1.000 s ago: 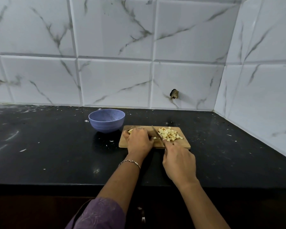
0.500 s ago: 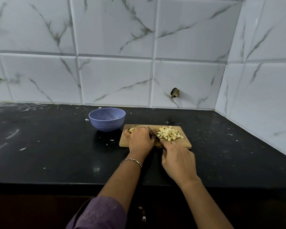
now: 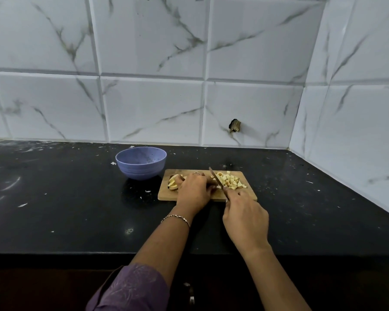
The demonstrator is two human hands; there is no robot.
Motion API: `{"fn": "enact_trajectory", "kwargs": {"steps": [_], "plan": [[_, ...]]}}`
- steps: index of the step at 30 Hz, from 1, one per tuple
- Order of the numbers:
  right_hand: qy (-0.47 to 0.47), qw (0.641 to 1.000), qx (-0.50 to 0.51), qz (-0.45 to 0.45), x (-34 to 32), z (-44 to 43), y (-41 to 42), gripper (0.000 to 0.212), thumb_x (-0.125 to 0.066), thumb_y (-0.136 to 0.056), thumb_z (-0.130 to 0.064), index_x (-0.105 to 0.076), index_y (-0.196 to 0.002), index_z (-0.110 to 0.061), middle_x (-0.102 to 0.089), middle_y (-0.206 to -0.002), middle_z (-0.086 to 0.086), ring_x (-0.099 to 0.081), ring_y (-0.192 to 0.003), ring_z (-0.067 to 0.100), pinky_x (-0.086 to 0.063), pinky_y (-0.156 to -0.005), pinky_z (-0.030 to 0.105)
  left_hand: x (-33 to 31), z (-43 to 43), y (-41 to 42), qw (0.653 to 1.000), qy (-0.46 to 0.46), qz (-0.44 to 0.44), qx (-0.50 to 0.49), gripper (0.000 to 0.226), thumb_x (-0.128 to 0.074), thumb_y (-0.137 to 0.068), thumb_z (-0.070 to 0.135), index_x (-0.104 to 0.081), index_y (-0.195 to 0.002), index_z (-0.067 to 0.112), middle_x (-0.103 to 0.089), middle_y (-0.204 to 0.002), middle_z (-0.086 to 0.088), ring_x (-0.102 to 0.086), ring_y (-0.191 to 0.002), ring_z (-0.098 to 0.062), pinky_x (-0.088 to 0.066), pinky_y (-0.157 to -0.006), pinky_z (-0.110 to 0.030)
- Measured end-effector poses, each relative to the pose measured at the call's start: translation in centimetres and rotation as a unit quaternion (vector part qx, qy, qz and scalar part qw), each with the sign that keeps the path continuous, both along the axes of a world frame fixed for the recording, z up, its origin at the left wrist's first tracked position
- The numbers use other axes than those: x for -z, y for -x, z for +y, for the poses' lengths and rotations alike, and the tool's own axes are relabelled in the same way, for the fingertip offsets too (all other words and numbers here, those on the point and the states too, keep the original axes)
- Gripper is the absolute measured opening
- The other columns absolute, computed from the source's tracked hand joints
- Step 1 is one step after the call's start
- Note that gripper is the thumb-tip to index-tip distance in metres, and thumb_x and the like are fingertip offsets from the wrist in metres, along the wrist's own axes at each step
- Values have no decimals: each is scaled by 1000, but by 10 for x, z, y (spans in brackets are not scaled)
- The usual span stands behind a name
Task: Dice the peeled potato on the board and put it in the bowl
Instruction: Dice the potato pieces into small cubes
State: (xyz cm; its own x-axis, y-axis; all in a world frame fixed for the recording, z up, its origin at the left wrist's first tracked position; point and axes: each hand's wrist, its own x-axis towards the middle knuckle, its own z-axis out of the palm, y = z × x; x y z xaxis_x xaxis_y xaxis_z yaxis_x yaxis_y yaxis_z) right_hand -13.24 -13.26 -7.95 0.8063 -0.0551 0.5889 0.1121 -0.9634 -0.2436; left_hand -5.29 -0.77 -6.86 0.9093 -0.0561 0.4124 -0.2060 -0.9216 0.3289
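R grip [image 3: 245, 217] clamped on knife [image 3: 216, 178]; L grip [image 3: 194, 189] curled round potato [image 3: 173, 181] on board [image 3: 249, 194].

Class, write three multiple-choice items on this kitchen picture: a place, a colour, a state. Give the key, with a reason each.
1. Where does the bowl stand, relative to the board?
A. On it.
B. To its left, on the counter.
C. To its right.

2. What colour is the bowl?
A. Red.
B. Lavender-blue.
C. Green.

3. What is the right hand doing?
A. Gripping the knife.
B. Lying flat, open.
C. Lifting the bowl.

Key: 1 B, it sits on the counter beyond the board's left end; 2 B, its wall is lavender-blue; 3 A, its fingers curl round the knife.
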Motion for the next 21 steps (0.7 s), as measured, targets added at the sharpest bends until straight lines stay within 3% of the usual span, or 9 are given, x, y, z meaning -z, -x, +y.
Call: {"fn": "enact_trajectory", "kwargs": {"steps": [8, 12, 17, 21], "plan": [[-11, 1000, -15, 1, -4, 0, 5, 35, -50, -100, -31, -53, -135, -35, -61, -101, -12, -61, -80, 7, -51, -64, 24, -4, 3, 6, 994, 87, -35, -61, 15, -62, -90, 24, -66, -102, 33, -63, -106, 10, -54, -112, -14, -22, -102, -47], [13, 1000, -14, 7, -6, 1, 11, 23, -55, -98, -26, -60, -119, -31, -61, -97, -12, -59, -74, 7, -47, -59, 21, -1, 5, 5, 988, 120, -52, -85, 23, -58, -91, 23, -54, -112, 31, -64, -101, 10, -56, -111, -13, -20, -105, -47], [29, 999, 7, 13, -8, 1, 10, 18, -57, -96, -21, -61, -111, -29, -59, -95, -10, -56, -68, 7, -45, -56, 20, -1, 6, 6, 986, 122, -61, -96, 29, -56, -92, 21, -53, -119, 30, -64, -109, 9, -53, -116, -15, -17, -105, -46], [26, 999, 16, -10, -5, 2, 8, 20, -66, -90, -17, -64, -108, -26, -59, -84, -9, -54, -59, 11, -40, -49, 23, -3, 10, 11, 978, 127, -82, -145, 45, -52, -85, 4, -52, -123, 30, -60, -117, 10, -50, -119, -16, -24, -102, -45]]}}
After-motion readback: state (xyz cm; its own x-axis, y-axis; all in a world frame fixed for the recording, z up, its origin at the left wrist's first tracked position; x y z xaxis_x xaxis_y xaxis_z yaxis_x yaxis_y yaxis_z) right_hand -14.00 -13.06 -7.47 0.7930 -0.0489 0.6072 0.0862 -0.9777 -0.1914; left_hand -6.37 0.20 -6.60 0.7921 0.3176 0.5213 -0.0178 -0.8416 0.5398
